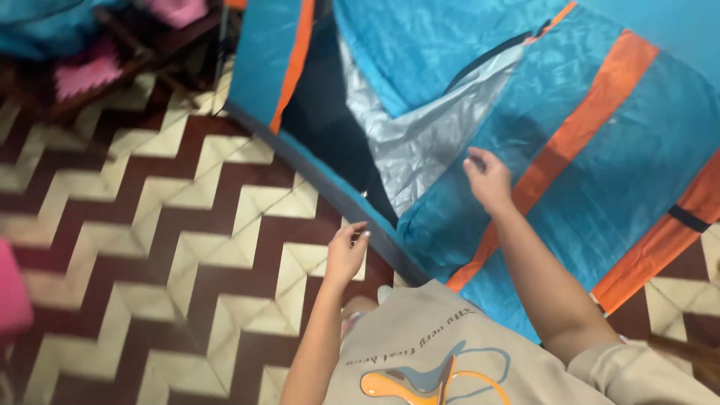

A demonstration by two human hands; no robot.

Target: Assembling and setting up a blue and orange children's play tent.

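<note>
Tent (600, 165) is lying on the tiled floor (150, 225) | right hand (487, 178) is pressing open-fingered on blue fabric, gripping nothing | left hand (346, 253) is half-curled, empty, beside the edge | better flattening fabric evenly.

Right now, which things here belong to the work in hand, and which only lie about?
In hand:
- blue and orange tent
- left hand, at the tent's grey edge
- right hand, on the tent fabric

Lying about:
- pink foam mat
- zigzag tiled floor
</note>
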